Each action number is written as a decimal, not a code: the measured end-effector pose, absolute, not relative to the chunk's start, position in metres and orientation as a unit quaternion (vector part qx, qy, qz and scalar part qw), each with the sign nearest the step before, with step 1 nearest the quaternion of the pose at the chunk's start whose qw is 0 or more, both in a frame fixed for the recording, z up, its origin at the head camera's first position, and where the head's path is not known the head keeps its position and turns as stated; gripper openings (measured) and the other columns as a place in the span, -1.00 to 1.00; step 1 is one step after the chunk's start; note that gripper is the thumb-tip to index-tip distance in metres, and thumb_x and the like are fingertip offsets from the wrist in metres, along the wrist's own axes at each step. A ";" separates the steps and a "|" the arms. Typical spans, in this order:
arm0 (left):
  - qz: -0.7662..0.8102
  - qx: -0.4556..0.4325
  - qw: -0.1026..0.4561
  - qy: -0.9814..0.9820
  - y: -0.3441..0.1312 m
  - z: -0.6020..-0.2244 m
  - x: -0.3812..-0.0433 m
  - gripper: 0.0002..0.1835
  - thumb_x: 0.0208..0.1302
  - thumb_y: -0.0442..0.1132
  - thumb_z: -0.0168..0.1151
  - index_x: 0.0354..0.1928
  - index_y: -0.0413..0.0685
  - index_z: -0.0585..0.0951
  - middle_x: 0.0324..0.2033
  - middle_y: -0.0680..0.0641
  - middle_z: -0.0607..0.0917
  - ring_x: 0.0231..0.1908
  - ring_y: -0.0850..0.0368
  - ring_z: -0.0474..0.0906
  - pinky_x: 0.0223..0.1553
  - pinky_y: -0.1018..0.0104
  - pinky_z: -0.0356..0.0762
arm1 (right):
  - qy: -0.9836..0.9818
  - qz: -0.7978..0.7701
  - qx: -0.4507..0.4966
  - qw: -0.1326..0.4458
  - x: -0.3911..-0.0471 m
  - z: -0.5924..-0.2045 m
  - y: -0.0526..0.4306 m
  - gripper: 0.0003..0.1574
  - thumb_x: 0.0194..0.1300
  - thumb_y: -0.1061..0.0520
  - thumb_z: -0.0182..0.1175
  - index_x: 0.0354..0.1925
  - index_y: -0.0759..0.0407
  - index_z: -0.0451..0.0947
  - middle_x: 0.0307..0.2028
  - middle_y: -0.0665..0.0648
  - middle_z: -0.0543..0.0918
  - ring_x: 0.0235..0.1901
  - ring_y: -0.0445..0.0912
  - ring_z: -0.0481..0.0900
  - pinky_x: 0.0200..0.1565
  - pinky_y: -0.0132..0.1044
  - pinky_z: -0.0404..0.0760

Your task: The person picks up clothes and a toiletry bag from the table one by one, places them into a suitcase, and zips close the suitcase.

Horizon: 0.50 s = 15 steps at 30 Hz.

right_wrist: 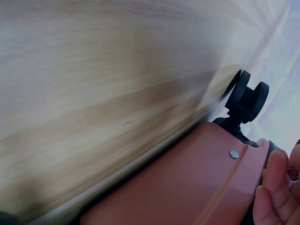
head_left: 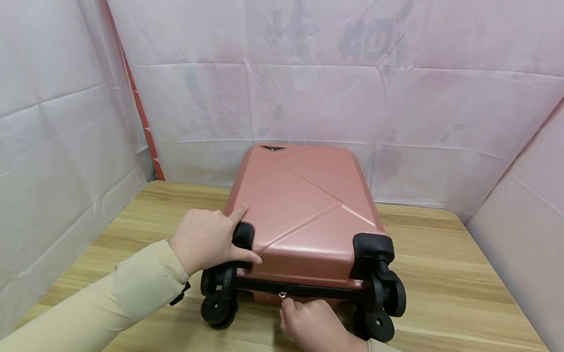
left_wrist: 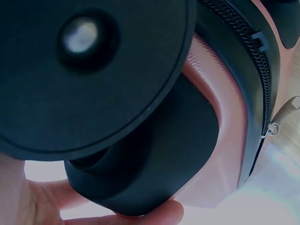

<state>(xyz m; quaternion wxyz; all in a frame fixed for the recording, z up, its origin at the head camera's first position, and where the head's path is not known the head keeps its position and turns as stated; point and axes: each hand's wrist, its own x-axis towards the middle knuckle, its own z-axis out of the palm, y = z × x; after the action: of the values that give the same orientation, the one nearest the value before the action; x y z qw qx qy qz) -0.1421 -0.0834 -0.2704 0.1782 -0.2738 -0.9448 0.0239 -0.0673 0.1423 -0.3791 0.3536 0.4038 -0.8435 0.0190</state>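
A pink hard-shell suitcase lies flat on the wooden table, its wheeled end toward me. My left hand rests on its near left corner, thumb and forefinger spread straight on either side of the black corner guard. At the middle of the near end, my right hand pinches the small metal zipper pull. The zipper runs along a black band between the two shells. In the right wrist view, curled fingers sit at the suitcase's edge; the pull is hidden there.
Black double wheels stick out at the near left corner, and more wheels at the near right. The wooden table extends on both sides. Pale pink sheets stand behind and at both sides.
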 end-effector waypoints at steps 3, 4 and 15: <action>0.023 -0.275 0.183 -0.944 -0.085 -0.270 -0.141 0.14 -0.30 0.68 -0.03 0.26 0.03 0.45 -0.93 0.12 0.18 -0.88 0.22 0.12 -0.84 0.35 0.02 | -0.844 0.009 0.395 0.363 -0.069 -0.378 0.139 -0.50 0.33 0.15 -0.46 -0.67 0.09 0.24 -0.82 -0.12 0.12 -0.88 -0.27 0.16 -0.84 -0.40 0.03; 0.022 -0.275 0.185 -0.943 -0.085 -0.270 -0.141 0.14 -0.30 0.67 -0.02 0.26 0.03 0.45 -0.93 0.12 0.18 -0.88 0.22 0.12 -0.84 0.35 0.03 | -0.846 0.007 0.391 0.363 -0.069 -0.378 0.138 -0.54 0.31 0.16 -0.39 -0.67 0.09 0.25 -0.82 -0.12 0.13 -0.87 -0.27 0.17 -0.84 -0.39 0.04; 0.013 -0.225 0.162 -0.961 -0.078 -0.270 -0.120 0.02 -0.11 0.57 0.03 0.29 0.01 0.39 -0.29 -0.27 0.64 -0.76 0.04 0.38 -0.79 0.26 0.27 | -0.830 0.074 0.481 0.274 -0.055 -0.301 0.165 -0.73 0.34 -0.08 0.08 -0.39 0.05 0.51 -0.64 -0.19 0.45 -0.69 -0.38 0.36 -0.67 -0.57 0.27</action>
<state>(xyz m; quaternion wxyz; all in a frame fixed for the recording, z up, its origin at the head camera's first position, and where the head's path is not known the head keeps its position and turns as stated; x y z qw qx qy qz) -0.1199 -0.0778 -0.2698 0.1619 -0.2253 -0.9607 0.0131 -0.0546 0.1646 -0.3006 0.2740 0.4808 -0.8296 0.0745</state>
